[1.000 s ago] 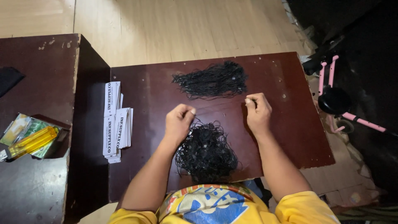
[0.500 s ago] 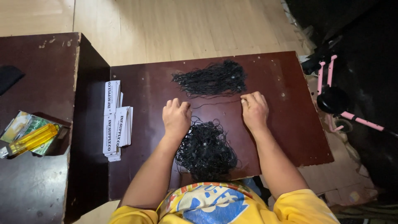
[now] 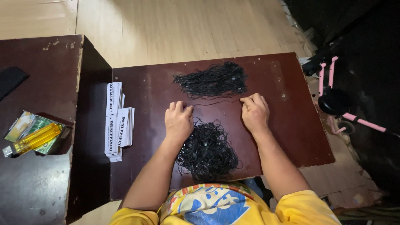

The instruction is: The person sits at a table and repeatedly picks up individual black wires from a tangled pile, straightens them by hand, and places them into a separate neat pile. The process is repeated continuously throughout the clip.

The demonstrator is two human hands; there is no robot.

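Far left: a raised dark side table point(image 3: 37, 175), scuffed. On it a flat black object point(image 3: 10, 81) at the left edge, partly cut off, and lower down a yellow lighter point(image 3: 35, 139) lying across small green packets point(image 3: 25, 129).

Next, on the lower dark brown table point(image 3: 291, 125), near its left edge: stacks of white paper tags point(image 3: 118, 121) with dark print, set on edge in two overlapping bundles.

Left hand point(image 3: 178, 121): palm down on the table, knuckles up, fingers curled together. Thumb and forefinger tips appear pinched on the left end of a single black string point(image 3: 214, 102). Heel of the hand sits at the upper left edge of the tangled heap of black strings point(image 3: 207, 152), touching it.

Tangled heap: loose, looped, between the two forearms, close to the table's near edge and the person's yellow shirt point(image 3: 216, 206).

Single string: thin, stretched roughly level between both hands, lying just below the straightened bundle of black strings point(image 3: 212, 80). That bundle lies on the far half of the table, strands laid mostly left to right, apart from both hands.

Right hand point(image 3: 255, 112): palm down, fingers closed, fingertips pinched on the string's right end. Clear of the tangled heap.

Far right, off the table on the floor: a pink-framed object with a black round part point(image 3: 335, 100), in shadow; kind unclear.
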